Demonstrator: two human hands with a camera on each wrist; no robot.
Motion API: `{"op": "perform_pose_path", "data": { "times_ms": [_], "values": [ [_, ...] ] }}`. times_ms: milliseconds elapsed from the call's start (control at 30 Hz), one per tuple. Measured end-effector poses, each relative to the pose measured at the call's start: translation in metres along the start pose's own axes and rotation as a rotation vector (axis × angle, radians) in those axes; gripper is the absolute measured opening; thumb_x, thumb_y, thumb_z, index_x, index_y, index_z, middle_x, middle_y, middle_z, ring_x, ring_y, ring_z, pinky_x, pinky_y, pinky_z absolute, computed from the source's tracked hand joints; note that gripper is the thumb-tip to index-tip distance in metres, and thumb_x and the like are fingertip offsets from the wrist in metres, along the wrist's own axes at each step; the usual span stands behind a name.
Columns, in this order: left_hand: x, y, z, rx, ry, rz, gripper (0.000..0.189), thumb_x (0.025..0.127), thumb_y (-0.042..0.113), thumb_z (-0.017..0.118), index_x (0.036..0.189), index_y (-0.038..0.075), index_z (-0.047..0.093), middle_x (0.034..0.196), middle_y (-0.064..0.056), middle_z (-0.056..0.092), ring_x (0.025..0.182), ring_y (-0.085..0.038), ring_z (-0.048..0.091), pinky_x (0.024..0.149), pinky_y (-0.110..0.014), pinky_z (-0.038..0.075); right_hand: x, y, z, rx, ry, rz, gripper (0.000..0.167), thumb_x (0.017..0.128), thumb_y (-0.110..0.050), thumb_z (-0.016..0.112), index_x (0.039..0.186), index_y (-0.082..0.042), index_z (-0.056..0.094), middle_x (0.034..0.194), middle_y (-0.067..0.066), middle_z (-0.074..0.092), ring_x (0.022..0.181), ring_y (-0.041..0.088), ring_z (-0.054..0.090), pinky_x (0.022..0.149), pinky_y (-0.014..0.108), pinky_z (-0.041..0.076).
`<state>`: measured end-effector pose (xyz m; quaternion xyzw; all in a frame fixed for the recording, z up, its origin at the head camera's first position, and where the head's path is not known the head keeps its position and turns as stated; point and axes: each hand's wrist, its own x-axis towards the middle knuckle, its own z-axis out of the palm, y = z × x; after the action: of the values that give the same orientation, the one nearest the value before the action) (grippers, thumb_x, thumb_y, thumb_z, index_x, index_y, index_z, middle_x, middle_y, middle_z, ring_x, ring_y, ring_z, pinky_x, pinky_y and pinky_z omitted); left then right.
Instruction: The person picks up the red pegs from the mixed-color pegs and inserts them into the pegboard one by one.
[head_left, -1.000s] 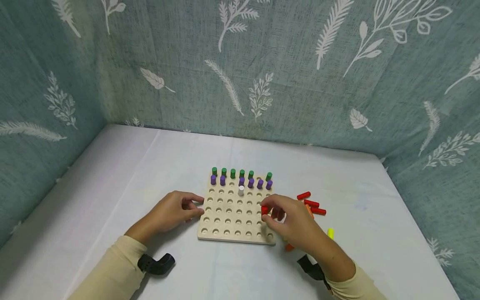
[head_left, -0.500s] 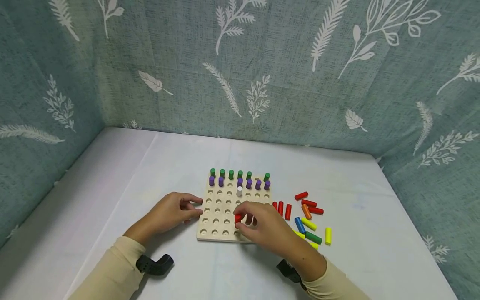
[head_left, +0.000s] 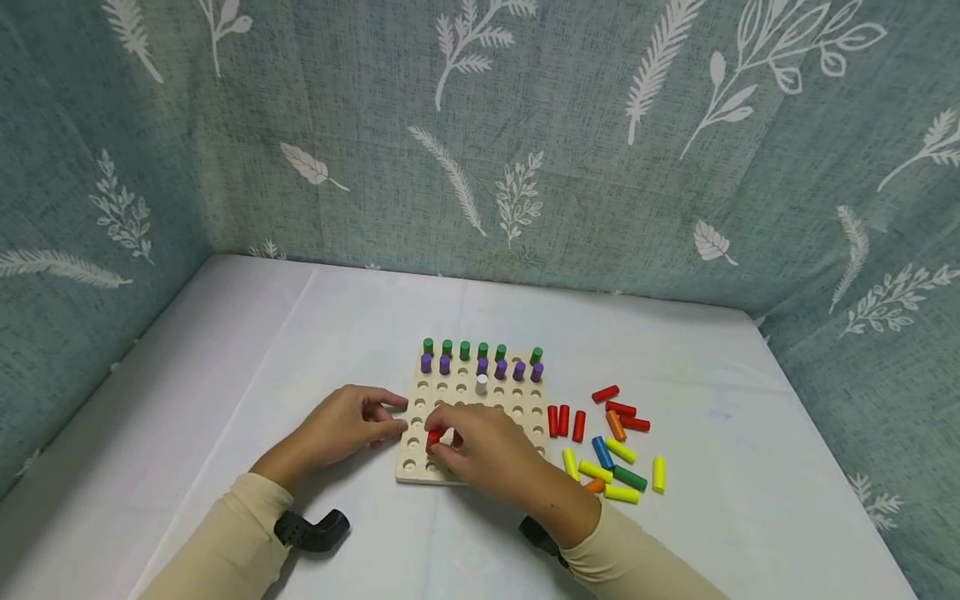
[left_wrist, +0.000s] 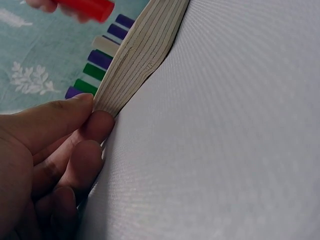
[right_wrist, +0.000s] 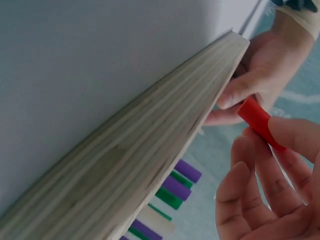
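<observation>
A pale wooden pegboard (head_left: 420, 477) with rows of round holes lies on the white table. Green pegs (head_left: 465, 350) line its far row, purple pegs (head_left: 500, 369) the row in front, and one white peg (head_left: 482, 384) stands nearer. My left hand (head_left: 348, 423) holds the board's left edge, thumb and forefinger at the rim in the left wrist view. Over the near left holes, my right hand (head_left: 487, 450) pinches a red peg (right_wrist: 260, 122) between thumb and fingers. The right wrist view shows this peg tilted and above the board's face. The hand covers part of the board in the head view.
Loose pegs lie right of the board: several red pegs (head_left: 563, 420), several yellow pegs (head_left: 658, 474), a blue peg (head_left: 602, 452), a green peg (head_left: 629, 477) and orange pegs (head_left: 615, 426). A leaf-patterned teal cloth (head_left: 375, 167) rises behind and beside the table (head_left: 360, 308).
My right hand has moved left across the board with the red peg, from its right side to the near left holes. The loose pegs have come into view. My left hand stays put.
</observation>
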<state>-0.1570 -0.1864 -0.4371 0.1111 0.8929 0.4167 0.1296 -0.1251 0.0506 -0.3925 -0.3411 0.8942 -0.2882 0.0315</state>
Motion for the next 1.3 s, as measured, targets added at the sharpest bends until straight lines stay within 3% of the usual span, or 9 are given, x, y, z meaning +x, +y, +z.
{"op": "perform_pose_path", "data": {
  "times_ms": [433, 600, 800, 1067, 1300],
  "values": [
    [0.002, -0.005, 0.001, -0.009, -0.002, 0.019, 0.032, 0.088, 0.021, 0.076, 0.117, 0.007, 0.072, 0.072, 0.005, 0.069, 0.06, -0.012, 0.058, 0.055, -0.026, 0.043, 0.015, -0.004, 0.014, -0.129, 0.025, -0.067, 0.012, 0.094, -0.016, 0.071, 0.106, -0.016, 0.069, 0.093, -0.007, 0.074, 0.069, -0.001, 0.05, 0.06, 0.012, 0.037],
    [0.001, -0.004, 0.001, -0.01, 0.003, 0.031, 0.033, 0.088, 0.024, 0.077, 0.116, 0.008, 0.072, 0.072, 0.005, 0.069, 0.061, -0.012, 0.058, 0.055, -0.026, 0.043, 0.019, -0.006, 0.016, -0.171, 0.025, -0.068, 0.013, 0.094, -0.018, 0.071, 0.106, -0.017, 0.068, 0.091, -0.008, 0.073, 0.071, -0.001, 0.053, 0.063, 0.015, 0.04],
    [0.001, -0.003, -0.001, -0.004, -0.003, -0.001, 0.032, 0.088, 0.025, 0.077, 0.117, 0.01, 0.073, 0.072, 0.005, 0.069, 0.06, -0.011, 0.058, 0.055, -0.025, 0.042, 0.024, -0.009, 0.019, -0.237, 0.0, -0.071, 0.014, 0.094, -0.019, 0.071, 0.108, -0.018, 0.069, 0.095, -0.008, 0.074, 0.08, 0.0, 0.061, 0.071, 0.017, 0.048],
    [0.0, -0.002, -0.001, -0.004, 0.009, 0.017, 0.033, 0.087, 0.026, 0.078, 0.115, 0.009, 0.073, 0.071, 0.005, 0.069, 0.06, -0.012, 0.058, 0.056, -0.026, 0.041, 0.024, -0.01, 0.021, -0.264, -0.015, -0.059, 0.016, 0.094, -0.019, 0.07, 0.11, -0.018, 0.07, 0.093, -0.008, 0.074, 0.078, 0.001, 0.061, 0.071, 0.019, 0.05],
    [0.0, -0.003, -0.001, 0.003, 0.004, 0.019, 0.031, 0.088, 0.026, 0.077, 0.115, 0.01, 0.073, 0.07, 0.006, 0.069, 0.06, -0.01, 0.057, 0.055, -0.025, 0.04, 0.025, -0.009, 0.021, -0.195, -0.033, -0.004, 0.014, 0.094, -0.02, 0.07, 0.109, -0.018, 0.071, 0.093, -0.008, 0.074, 0.07, -0.002, 0.054, 0.062, 0.016, 0.042]
  ]
}}
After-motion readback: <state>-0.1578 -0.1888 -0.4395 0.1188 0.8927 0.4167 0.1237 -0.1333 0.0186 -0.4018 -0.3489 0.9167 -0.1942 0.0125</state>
